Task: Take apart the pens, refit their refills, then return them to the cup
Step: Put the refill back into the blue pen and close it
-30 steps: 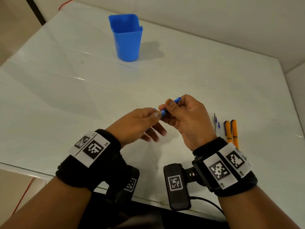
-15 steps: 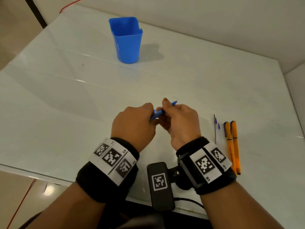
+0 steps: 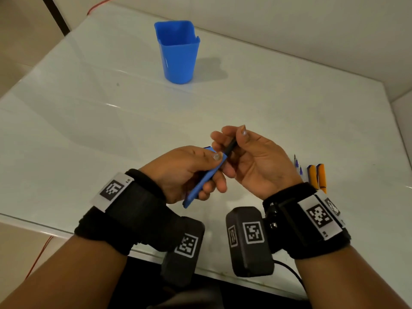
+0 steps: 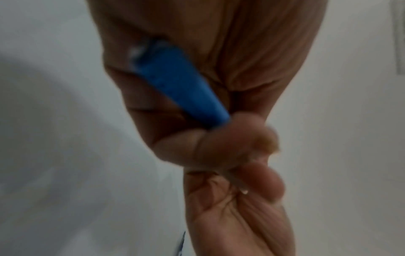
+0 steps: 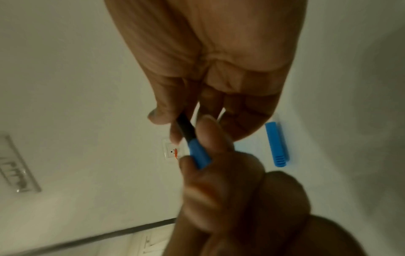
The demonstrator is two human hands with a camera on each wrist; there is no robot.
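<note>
Blue plastic cup (image 3: 178, 52), upright on the white table (image 3: 267, 103), at 11 o'clock from the hands and well apart from them; its inside is not visible, so whether it holds anything cannot be told. Left hand (image 3: 185, 172): fingers and thumb curled round the blue pen barrel (image 3: 201, 181), which slants from 7 o'clock up to 1 o'clock; in the left wrist view the barrel is blurred and its near end is lost against the palm. Right hand (image 3: 252, 159): thumb and fingertips pinching a thin dark refill (image 3: 230, 148) that sticks out of the barrel's upper end. Its tip is covered by the fingers, and how far it sits inside the barrel is hidden. Risk, as a judgement: the refill is slender and held only at its end, so a pull off the barrel's line could bend it or let it slip from the pinch and roll across the smooth table; a loose grip on the barrel could drop that too. Further right, at 3 o'clock from the hands: loose refills (image 3: 297, 166) and two orange pen barrels (image 3: 316, 177) lying side by side on the table, their near ends cut off by the right wrist strap. One blue ribbed part (image 5: 277, 143) shows only in the right wrist view; what it is cannot be told.
</note>
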